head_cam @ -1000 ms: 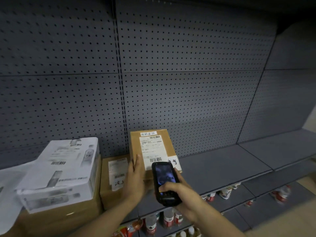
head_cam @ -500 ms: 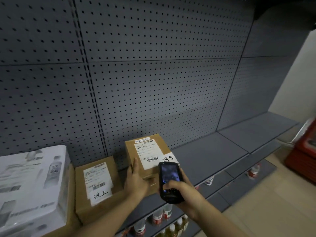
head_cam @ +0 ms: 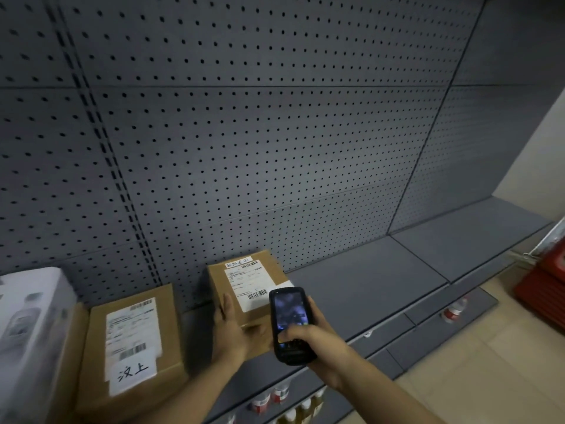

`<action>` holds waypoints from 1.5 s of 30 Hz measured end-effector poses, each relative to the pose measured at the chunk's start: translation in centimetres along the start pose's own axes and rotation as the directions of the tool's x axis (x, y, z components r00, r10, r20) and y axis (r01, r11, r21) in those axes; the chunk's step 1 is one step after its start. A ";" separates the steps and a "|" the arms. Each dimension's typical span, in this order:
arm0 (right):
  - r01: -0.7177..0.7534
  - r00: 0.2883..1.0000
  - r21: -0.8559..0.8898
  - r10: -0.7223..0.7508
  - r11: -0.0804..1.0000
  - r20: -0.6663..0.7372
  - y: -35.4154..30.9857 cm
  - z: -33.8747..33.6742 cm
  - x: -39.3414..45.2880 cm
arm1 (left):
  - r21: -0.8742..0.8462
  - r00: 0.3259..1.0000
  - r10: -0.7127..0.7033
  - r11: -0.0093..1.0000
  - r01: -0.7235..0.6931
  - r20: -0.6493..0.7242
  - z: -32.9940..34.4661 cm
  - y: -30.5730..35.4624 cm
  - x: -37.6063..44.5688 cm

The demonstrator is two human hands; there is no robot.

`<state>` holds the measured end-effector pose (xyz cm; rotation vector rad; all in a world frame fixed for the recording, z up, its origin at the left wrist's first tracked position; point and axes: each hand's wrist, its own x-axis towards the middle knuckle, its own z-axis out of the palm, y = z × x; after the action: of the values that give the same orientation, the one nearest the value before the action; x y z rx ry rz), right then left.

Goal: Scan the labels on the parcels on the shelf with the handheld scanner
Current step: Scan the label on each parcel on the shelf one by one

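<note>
A small brown parcel (head_cam: 241, 280) with a white barcode label stands on the grey shelf (head_cam: 360, 289). My left hand (head_cam: 234, 330) holds its left front corner, fingers laid up its side. My right hand (head_cam: 318, 341) grips a black handheld scanner (head_cam: 289, 322), screen lit, just right of the label and in front of the parcel. A flat brown parcel (head_cam: 131, 341) with a label and handwritten note lies to the left. A white printed box (head_cam: 27, 328) sits at the far left.
A grey pegboard wall (head_cam: 244, 133) backs the shelf. Several bottles (head_cam: 284, 396) stand on the lower shelf below my arms, and one bottle (head_cam: 455, 310) further right. A red crate (head_cam: 547, 286) stands on the floor at the right edge.
The view has swung right and closer, so the parcels sit further left and lower. My left hand stays on the small parcel and the scanner stays beside its label.
</note>
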<state>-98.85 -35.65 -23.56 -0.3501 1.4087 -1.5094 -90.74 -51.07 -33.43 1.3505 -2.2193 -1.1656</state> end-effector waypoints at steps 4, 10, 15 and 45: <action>-0.037 0.999 -0.022 0.037 0.999 -0.002 -0.4 -1.4 1.4 | -0.017 0.999 -0.029 0.999 0.029 0.017 1.3 -0.3 1.0; -0.055 0.998 -0.009 0.055 0.998 -0.003 0.0 -2.3 2.7 | -0.081 0.996 -0.051 0.995 0.057 0.076 2.3 -0.9 2.0; -0.073 0.997 -0.009 0.073 0.997 0.013 0.3 -2.3 3.1 | -0.029 0.994 -0.060 0.998 0.063 0.088 2.6 -0.9 2.2; -0.214 0.957 -0.161 0.240 0.963 0.161 5.9 13.7 4.9 | 0.666 0.979 -0.148 0.746 0.016 0.143 -13.5 -13.7 -4.2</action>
<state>-87.93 -46.44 -26.83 -0.3871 1.3657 -1.1642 -72.14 -57.27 -34.75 1.6489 -2.9054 -0.5253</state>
